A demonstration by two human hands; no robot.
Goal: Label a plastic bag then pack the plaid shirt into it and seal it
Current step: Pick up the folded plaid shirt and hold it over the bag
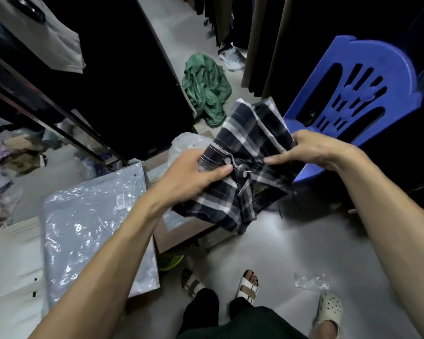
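Note:
A dark navy and white plaid shirt (pixel 245 152), loosely folded, is held in the air in front of me above the floor. My left hand (pixel 194 174) grips its left side near the buttons, thumb on top. My right hand (pixel 313 149) grips its right edge. A clear plastic bag (pixel 93 216) with a small white label lies flat on a surface at the lower left. Another crumpled clear bag (pixel 184 143) shows just behind my left hand.
A blue plastic chair (pixel 353 94) stands right of the shirt. A green garment (pixel 206 86) lies on the floor beyond. A cardboard box (pixel 181 231) sits under the shirt. Dark racks stand at the left. Sandalled feet and a plastic scrap (pixel 311 281) are below.

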